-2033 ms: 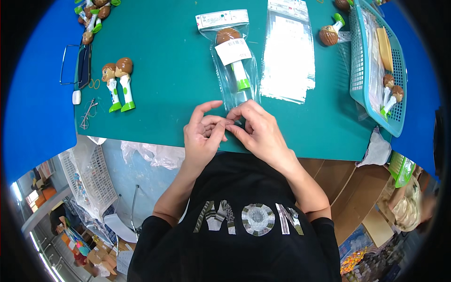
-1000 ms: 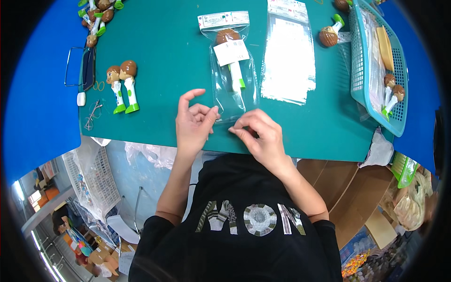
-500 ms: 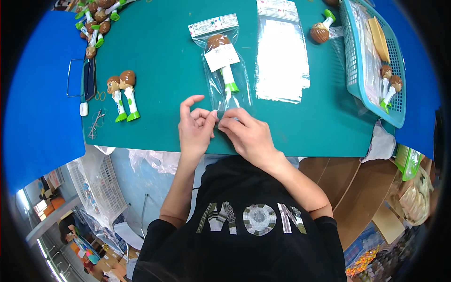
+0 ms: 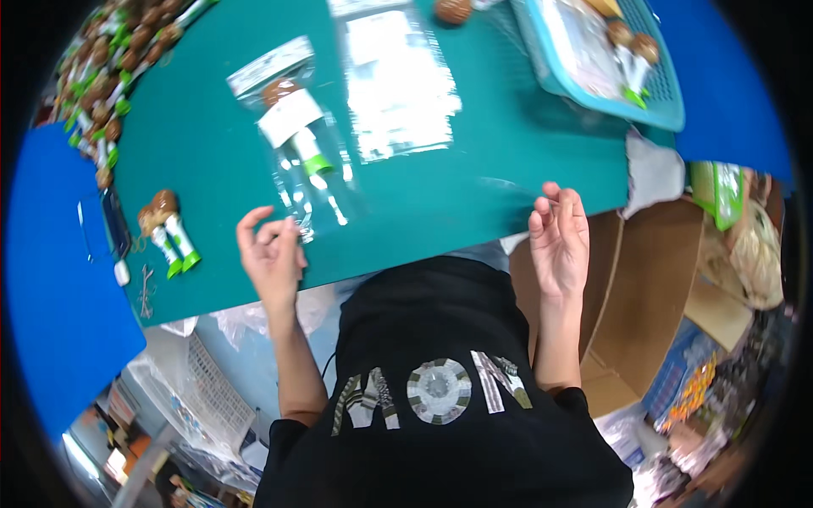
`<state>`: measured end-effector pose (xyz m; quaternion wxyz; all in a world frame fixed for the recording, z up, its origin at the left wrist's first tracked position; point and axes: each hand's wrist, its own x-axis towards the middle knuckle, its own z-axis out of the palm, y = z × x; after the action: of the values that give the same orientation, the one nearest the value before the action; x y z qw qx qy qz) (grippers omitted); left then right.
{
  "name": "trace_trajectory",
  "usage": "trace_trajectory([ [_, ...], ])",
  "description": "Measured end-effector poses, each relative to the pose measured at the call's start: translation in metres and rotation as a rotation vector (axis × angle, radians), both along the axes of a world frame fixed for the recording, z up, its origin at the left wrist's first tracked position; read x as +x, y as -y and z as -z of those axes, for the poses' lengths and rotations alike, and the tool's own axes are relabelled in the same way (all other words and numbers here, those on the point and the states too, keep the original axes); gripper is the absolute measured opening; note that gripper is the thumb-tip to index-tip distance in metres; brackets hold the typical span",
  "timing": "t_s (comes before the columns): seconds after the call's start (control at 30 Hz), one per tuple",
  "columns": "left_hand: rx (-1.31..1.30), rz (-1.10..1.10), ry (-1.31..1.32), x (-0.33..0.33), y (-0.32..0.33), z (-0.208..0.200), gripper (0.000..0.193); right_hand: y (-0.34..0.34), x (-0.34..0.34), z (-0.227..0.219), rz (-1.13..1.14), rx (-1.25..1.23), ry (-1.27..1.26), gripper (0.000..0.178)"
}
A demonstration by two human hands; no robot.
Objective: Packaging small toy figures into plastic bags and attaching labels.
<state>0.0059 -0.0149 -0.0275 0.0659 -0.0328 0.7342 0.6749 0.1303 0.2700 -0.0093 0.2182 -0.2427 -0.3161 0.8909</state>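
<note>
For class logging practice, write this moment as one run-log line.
left hand: by bottom of clear bag, contact unclear | right hand: by edge of table, grip unclear | figure: inside bag

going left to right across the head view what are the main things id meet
Dark flat object → pair of unbagged brown-haired figures → bagged figure → stack of clear bags → right hand → pale cloth-like bundle → bright green container
</note>
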Motion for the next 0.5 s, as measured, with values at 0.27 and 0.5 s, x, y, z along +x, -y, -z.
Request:
trace_trajectory([
  [0.27, -0.176, -0.102, -0.125, -0.004, 0.016, 0.004, 0.024, -0.065, 0.074, 0.159, -0.061, 0.109, 0.489, 0.015],
  [0.5, -0.189, -0.036, -0.221, -0.015, 0.019, -0.002, 0.018, -0.083, 0.056, 0.264, 0.197, -0.036, 0.613, 0.018],
])
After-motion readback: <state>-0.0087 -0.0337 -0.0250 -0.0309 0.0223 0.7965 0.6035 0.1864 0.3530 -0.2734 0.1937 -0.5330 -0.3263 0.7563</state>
